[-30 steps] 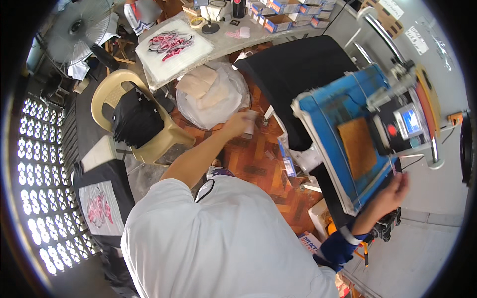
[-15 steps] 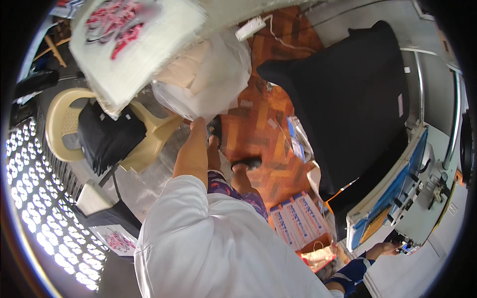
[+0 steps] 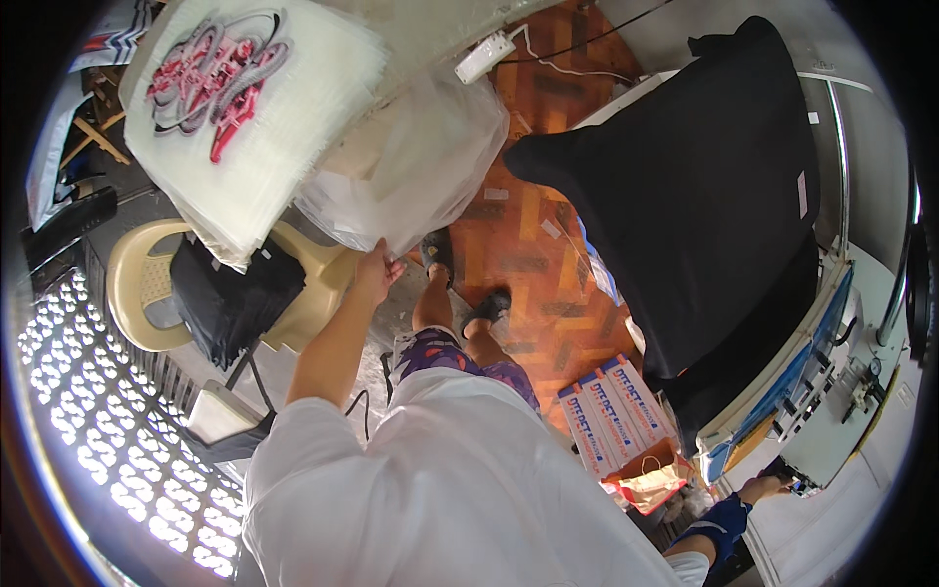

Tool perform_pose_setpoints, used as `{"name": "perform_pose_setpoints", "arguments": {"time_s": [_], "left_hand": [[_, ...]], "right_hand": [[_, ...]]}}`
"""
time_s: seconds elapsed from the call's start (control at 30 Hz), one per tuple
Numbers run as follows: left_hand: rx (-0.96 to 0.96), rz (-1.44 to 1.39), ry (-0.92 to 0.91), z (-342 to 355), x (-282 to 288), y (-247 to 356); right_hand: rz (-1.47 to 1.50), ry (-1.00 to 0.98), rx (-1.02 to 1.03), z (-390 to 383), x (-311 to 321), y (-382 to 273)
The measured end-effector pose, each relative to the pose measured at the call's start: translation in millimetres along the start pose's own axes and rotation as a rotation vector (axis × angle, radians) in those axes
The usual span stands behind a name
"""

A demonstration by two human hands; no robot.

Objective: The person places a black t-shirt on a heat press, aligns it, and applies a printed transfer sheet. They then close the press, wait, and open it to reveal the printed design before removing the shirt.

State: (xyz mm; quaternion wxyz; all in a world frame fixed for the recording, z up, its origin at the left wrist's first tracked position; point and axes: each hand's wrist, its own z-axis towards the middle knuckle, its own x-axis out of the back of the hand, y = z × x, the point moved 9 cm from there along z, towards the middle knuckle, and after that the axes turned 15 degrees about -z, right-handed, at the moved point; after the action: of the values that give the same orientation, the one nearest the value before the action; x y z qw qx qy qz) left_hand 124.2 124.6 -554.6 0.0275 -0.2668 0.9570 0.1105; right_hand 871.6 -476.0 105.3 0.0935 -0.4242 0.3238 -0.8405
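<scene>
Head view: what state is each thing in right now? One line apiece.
Plastic bag, crumpled
Left hand, at the bag's lower edge; grip unclear
Right hand, at the near end of the press; grip unclear
Printed sheets, stacked, design facing up
Black cloth, spread out
Chair, upright, loaded
Black garments, piled on it
Power strip, white cord attached
Small carton, open, brown paper inside

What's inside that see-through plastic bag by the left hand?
Something pale shows dimly inside the bag, but cloudy plastic blurs it, so I can't tell what it is. The table hides the bag's far side.
</scene>
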Motion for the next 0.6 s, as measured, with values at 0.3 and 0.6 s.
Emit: {"name": "perform_pose_setpoints", "arguments": {"time_s": [0.3, 0.6], "left_hand": [[-1.222, 1.750, 0.099, -104.7, -157.8, 157.0], [-0.504, 2.199, -0.031, 125.9, -192.0, 42.3]], "right_hand": [[-0.046, -0.066, -0.040, 35.7, -0.6, 35.0], [-0.038, -0.134, -0.149, 34.6, -4.0, 34.2]]}}
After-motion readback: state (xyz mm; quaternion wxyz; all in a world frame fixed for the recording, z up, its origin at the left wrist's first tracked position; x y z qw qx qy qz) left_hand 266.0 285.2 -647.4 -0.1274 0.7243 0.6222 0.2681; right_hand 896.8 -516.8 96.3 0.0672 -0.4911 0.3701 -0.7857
